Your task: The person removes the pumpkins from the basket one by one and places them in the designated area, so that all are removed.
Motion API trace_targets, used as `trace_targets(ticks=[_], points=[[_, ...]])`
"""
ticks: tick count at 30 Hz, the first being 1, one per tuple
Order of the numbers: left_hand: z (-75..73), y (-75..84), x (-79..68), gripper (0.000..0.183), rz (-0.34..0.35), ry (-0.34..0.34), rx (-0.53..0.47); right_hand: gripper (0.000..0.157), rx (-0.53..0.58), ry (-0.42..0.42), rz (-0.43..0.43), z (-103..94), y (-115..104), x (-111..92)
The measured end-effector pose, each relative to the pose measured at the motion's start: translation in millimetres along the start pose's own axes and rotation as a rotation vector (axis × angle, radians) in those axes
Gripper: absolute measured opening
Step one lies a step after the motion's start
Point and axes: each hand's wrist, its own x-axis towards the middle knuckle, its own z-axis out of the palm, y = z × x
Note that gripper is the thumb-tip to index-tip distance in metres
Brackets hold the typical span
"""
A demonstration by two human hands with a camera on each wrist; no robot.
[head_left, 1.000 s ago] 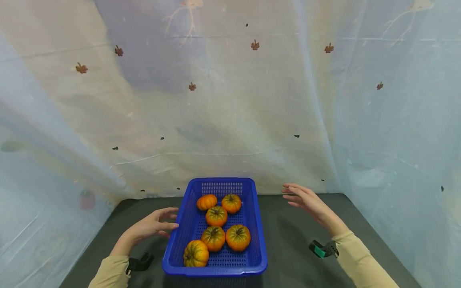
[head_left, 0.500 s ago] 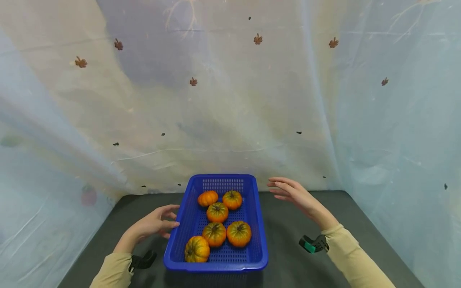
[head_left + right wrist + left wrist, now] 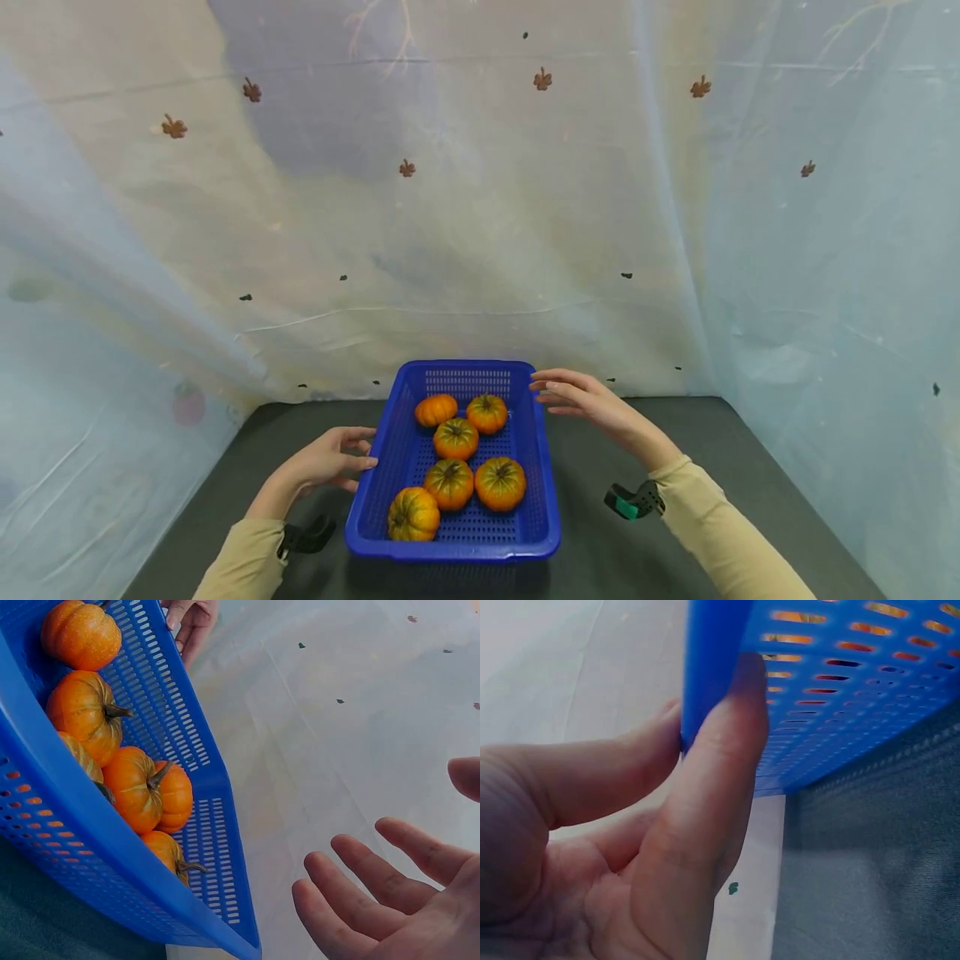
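Note:
A blue plastic basket (image 3: 450,550) with slotted walls stands on the dark table. Several small orange pumpkins (image 3: 500,483) with greenish ribs lie inside it. At the basket's left side, my left hand (image 3: 326,458) pinches the rim; in the left wrist view its thumb and a finger lie on either side of the blue rim (image 3: 716,667). My right hand (image 3: 592,407) hovers by the far right corner with its fingers extended, holding nothing. The right wrist view shows that hand's spread fingertips (image 3: 319,862) apart from the basket wall.
A dark cloth-like surface (image 3: 600,550) lies under the basket. Pale plastic sheeting (image 3: 480,233), printed with leaves, hangs close behind the table and along both sides. Each wrist wears a black band (image 3: 633,502), the right one with a green patch.
My right hand has moved left, from well clear of the basket to beside its far right corner. The left hand stays at the left rim, and the pumpkins lie as before.

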Motion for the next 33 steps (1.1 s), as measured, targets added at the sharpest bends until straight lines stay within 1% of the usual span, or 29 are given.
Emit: trace_targets(ticks=[4,12,20,23,28,33], points=[[1.2,2.3,0.8,0.068,-0.005,0.019,-0.001,0.049,-0.005,-0.005,0.011,5.3,-2.0,2.5],[-2.0,5.0,2.1,0.069,-0.014,0.005,-0.02,0.049,-0.009,-0.03,0.04,19.8,-7.0,7.0],[-2.5,6.3,3.3,0.068,-0.021,0.02,-0.012,0.049,-0.04,-0.09,0.132,33.3,-10.8,17.7],[-2.8,6.6,3.7,0.067,-0.022,0.02,-0.012,0.052,-0.052,-0.115,0.167,37.0,-8.6,23.7],[-3.5,7.0,3.5,0.067,-0.016,0.004,-0.015,0.055,-0.057,-0.134,0.221,42.1,-4.1,34.2],[-5.0,6.7,3.9,0.067,-0.018,-0.001,-0.013,0.052,-0.076,-0.16,0.255,46.4,2.2,45.6]])
